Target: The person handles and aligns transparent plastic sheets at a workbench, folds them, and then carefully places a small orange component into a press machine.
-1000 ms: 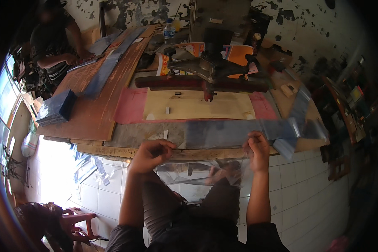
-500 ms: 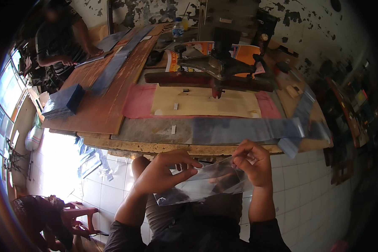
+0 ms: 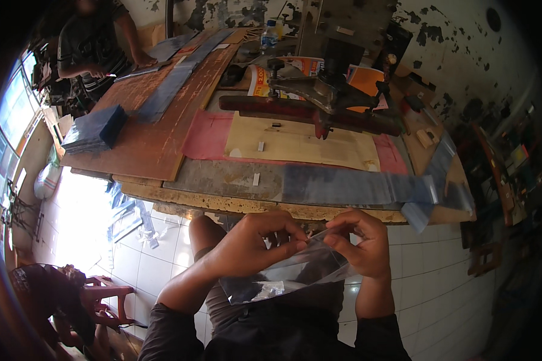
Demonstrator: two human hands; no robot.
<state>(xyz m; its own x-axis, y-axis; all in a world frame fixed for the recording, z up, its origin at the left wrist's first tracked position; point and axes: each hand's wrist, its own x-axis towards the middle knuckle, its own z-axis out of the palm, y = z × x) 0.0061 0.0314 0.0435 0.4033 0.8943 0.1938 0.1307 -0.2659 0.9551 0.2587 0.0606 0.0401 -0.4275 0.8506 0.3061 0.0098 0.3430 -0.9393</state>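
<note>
A clear plastic sleeve (image 3: 301,275) hangs over my lap, its surface catching reflections. My left hand (image 3: 265,243) pinches its upper edge between thumb and forefinger. Close beside it, my right hand (image 3: 362,242) grips the same edge near the right corner. The fingertips of the two hands are only a little apart. Part of the upper edge is hidden behind my fingers. On the bench just beyond lies a long strip of bluish clear plastic (image 3: 337,185), which neither hand touches.
A press with a dark red bar (image 3: 307,112) stands over a yellow sheet (image 3: 307,141). To the left, a stack of plastic sheets (image 3: 93,129) rests on a brown board (image 3: 156,144). One person (image 3: 93,48) works at the far left; another (image 3: 48,301) is low beside a red stool (image 3: 108,292).
My left hand has moved right along the sleeve's upper edge, closer to my right hand. The bench has shifted slightly in view as my head turned.
</note>
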